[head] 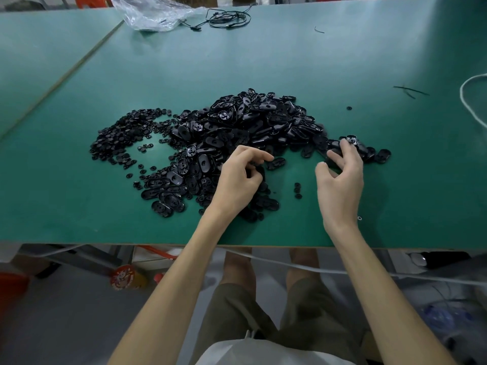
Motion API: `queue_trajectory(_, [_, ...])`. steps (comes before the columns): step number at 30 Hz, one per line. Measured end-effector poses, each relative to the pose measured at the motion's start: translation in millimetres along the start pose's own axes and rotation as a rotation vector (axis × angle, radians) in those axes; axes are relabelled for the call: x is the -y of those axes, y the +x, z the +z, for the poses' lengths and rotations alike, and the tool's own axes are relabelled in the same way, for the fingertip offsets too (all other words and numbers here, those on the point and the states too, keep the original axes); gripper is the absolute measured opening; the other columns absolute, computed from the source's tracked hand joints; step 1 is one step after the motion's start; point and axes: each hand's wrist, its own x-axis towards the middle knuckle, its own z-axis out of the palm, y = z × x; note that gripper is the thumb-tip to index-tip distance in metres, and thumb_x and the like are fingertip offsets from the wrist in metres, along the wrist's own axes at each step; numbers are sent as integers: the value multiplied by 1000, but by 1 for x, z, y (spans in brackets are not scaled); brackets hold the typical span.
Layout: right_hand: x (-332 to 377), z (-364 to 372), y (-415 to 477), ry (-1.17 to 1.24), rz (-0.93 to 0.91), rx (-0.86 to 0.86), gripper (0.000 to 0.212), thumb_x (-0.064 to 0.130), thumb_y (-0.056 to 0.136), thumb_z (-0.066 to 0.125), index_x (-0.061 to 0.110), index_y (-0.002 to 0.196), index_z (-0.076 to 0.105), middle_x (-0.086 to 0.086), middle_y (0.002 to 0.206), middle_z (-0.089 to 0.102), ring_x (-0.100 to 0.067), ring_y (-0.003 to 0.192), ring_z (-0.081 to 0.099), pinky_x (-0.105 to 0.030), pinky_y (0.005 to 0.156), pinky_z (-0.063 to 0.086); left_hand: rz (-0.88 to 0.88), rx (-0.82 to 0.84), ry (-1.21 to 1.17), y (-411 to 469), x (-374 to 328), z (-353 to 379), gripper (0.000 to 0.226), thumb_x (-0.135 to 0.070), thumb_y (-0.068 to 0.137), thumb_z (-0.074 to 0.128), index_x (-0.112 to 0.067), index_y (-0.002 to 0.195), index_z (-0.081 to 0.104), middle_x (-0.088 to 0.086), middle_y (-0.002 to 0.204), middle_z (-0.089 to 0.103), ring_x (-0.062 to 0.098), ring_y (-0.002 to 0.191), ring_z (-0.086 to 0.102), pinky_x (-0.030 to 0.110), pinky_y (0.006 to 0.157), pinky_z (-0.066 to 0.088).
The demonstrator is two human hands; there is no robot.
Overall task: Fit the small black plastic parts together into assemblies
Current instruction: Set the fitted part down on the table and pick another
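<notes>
1. Parts (237, 133): large loose heap, frame centre, on desk (342, 61); no finished assemblies distinguishable; bulk judged outstanding.
2. Left hand (237, 180): grip curled round one part (259, 171).
3. Right hand (340, 177): grip loose, resting on heap's right edge, holding nothing.

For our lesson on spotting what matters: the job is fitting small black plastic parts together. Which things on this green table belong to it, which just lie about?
Job: pile of black oval plastic shells; heap of small round black plastic pieces.
Lying about: crumpled clear plastic bag; tangled thin black cable; white cord; loose thin black strips.
</notes>
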Motion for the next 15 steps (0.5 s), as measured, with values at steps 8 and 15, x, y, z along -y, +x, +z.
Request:
queue_trajectory(8, [5, 0, -3, -30, -87, -35, 53, 0, 99, 54, 14, 150, 48, -5, 168, 29, -5, 129, 57, -21, 97, 54, 82, 94, 361, 1, 3, 12, 34, -21, 105, 61, -9, 136, 66, 2, 138, 53, 23, 130, 40, 39, 118, 31])
queue_trajectory(15, [4, 1, -6, -235, -173, 92, 25, 8, 97, 66, 15, 121, 67, 3, 118, 62, -13, 112, 58, -19, 90, 46, 109, 58, 373, 1, 3, 14, 18, -25, 100, 67, -17, 115, 75, -2, 133, 57, 22, 130, 41, 33, 112, 24])
